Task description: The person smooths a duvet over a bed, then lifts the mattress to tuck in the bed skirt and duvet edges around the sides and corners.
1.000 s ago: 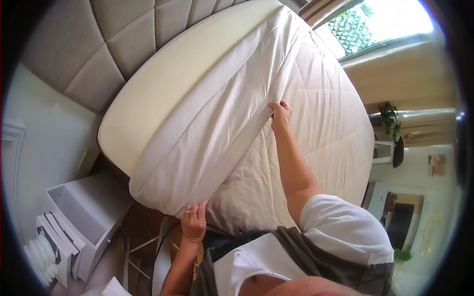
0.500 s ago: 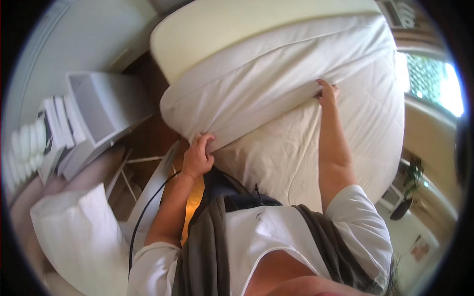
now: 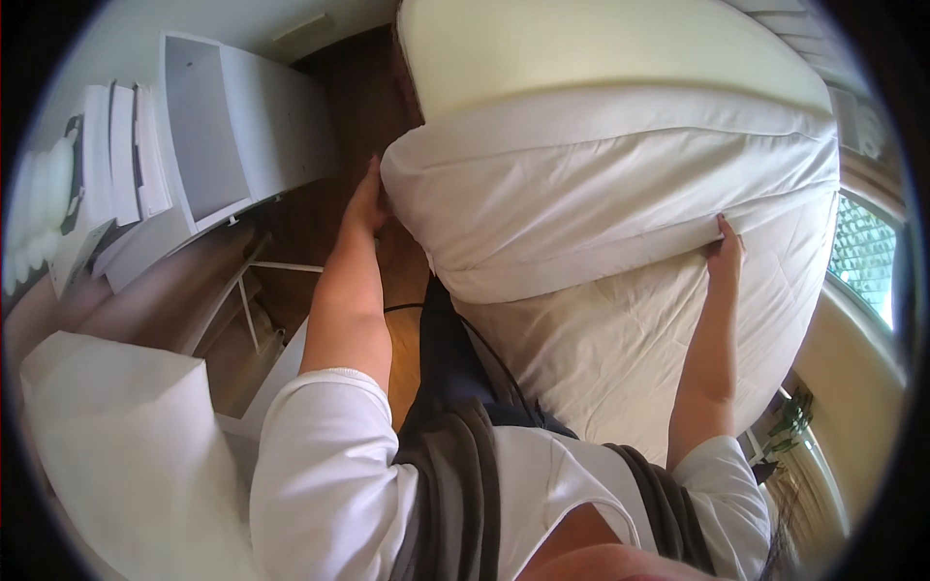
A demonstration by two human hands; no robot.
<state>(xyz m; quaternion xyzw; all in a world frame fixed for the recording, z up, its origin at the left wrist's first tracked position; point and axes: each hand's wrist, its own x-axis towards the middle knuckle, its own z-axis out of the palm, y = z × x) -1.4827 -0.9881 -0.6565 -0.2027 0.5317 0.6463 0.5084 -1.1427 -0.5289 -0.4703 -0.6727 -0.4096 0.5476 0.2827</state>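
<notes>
A cream fabric mattress cover (image 3: 601, 184) lies partly over a pale yellow foam mattress (image 3: 581, 48), which is bare at its far end. The cover is folded back in a thick band with creases running across it. At the band's near edge on the right, my right hand (image 3: 725, 250) is closed on the fabric, its thumb on top. My left hand (image 3: 368, 201) is beside the band's left corner, fingers stretched out along the mattress side. Part of that hand is seen only edge-on, and its palm side is hidden.
Left of the bed stands a white open-fronted cabinet (image 3: 266, 121), with white panels (image 3: 121, 155) leaning next to it. A large white bag-like thing (image 3: 126, 426) fills the lower left. A black cable (image 3: 489, 353) runs near my legs. At right are a window (image 3: 862, 247) and a plant (image 3: 790, 421).
My left hand has let go of the cover's near left edge and moved forward to the mattress side. The right hand keeps its hold. The view has shifted, so the bed sits farther right.
</notes>
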